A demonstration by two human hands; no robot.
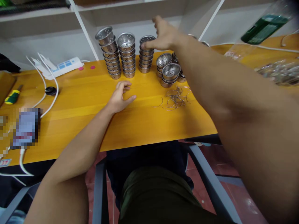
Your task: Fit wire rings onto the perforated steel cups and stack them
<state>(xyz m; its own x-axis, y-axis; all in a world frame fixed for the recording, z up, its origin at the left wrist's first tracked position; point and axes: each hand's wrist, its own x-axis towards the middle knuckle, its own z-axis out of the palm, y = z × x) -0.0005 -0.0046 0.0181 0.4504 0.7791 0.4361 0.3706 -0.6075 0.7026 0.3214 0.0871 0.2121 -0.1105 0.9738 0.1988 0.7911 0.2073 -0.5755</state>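
My right hand (pixel 163 35) reaches far over the orange table (pixel 140 124) and its fingers rest on the rim of the top steel strainer cup of the third stack (pixel 145 59). Two taller stacks of the same perforated cups stand to its left, one (pixel 110 54) leaning and one (pixel 127 56) upright. A loose cluster of cups (pixel 169 71) sits right of them under my forearm. Thin wire handles (pixel 175 98) lie in a tangle in front of that cluster. My left hand (pixel 120 96) lies on the tabletop, fingers spread and empty, in front of the stacks.
A white power strip (pixel 62 66) with cables, a black round plug (pixel 50 90) and a yellow-green screwdriver (pixel 12 97) lie at the left. A phone (pixel 25 127) sits near the left front edge. Clear plastic bags (pixel 279 71) lie at the right. Shelf struts rise behind the stacks.
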